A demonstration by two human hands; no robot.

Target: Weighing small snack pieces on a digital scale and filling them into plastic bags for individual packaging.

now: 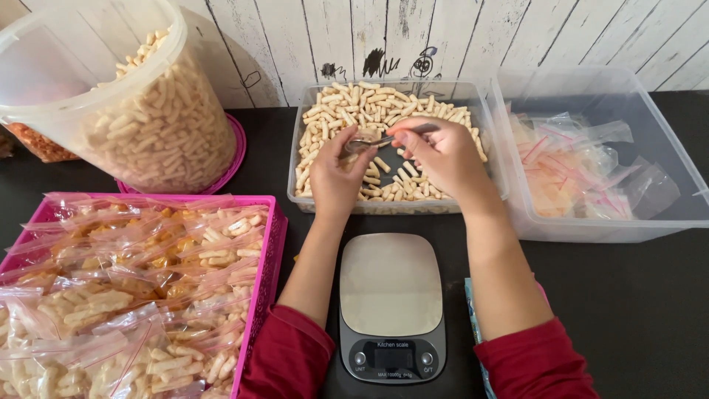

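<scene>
From the head view, a spoon [373,141] is held over the snack tub [310,199], the right hand [443,155] pinching its handle, the left hand [336,174] curled at its bowl. Scooping looks to be in hand; the scale [390,295] below lies bare. Next, a steady lift would be needed so no sticks are spilled.

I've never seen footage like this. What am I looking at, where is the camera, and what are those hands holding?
No machine here: a person in red sleeves wears a camera on the head, looking down at a black table. The left hand and right hand together hold a small metal spoon over a clear plastic tub of pale stick snacks. Below sits a silver kitchen scale. Left is a pink tray of filled bags and a big clear snack jar; right, a clear bin of empty bags.
</scene>
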